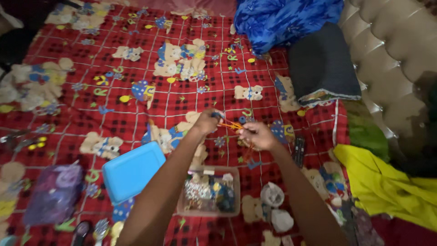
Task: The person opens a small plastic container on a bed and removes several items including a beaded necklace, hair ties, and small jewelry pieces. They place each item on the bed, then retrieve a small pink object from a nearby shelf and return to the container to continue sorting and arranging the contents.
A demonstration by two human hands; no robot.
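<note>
My left hand [206, 122] and my right hand [256, 134] meet above a red patterned bedsheet [136, 91]. Between their fingertips runs a thin orange strand [232, 124]; both hands pinch it, the left at its far end, the right nearer me. Something small and blue shows at the left fingertips, too blurred to name. Below my forearms stands a clear plastic box [209, 193] filled with several small beads and trinkets.
A light blue lid [132, 171] lies left of the box, a purple bag [54, 193] further left. A dark remote [299, 151] lies right of my right hand. A blue cloth [282, 20], a dark folded cloth [321, 66] and a yellow cloth [387, 187] lie at the right.
</note>
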